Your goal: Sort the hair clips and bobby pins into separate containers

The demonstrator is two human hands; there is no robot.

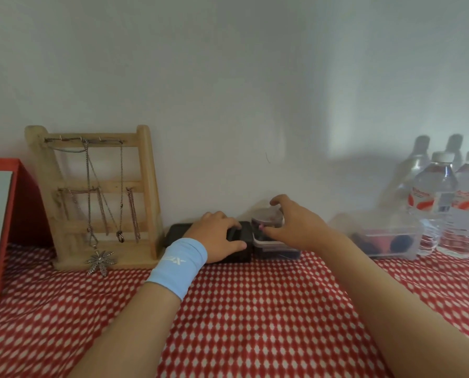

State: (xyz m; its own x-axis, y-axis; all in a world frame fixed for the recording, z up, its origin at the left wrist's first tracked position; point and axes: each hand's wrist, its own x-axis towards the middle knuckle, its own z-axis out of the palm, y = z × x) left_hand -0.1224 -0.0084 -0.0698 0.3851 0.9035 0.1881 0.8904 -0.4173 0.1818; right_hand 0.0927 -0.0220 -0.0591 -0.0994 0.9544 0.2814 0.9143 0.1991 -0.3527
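A flat black container (179, 233) lies against the wall at the table's back. My left hand (219, 236), with a light blue wristband, rests on it, fingers curled over its right end. Right beside it stands a small clear round tub (267, 218) on top of a clear box (275, 252) with dark items inside. My right hand (296, 222) curves around the tub, thumb at its front and fingers over its back. A tiny pink piece shows at the thumb tip. I cannot make out single clips or pins.
A wooden jewellery stand (97, 197) hung with chains stands at the left, a red box (7, 214) beyond it. A clear plastic box (386, 238) with red and dark contents and several water bottles (435, 203) stand at the right. Red patterned cloth (241, 309) covers the table.
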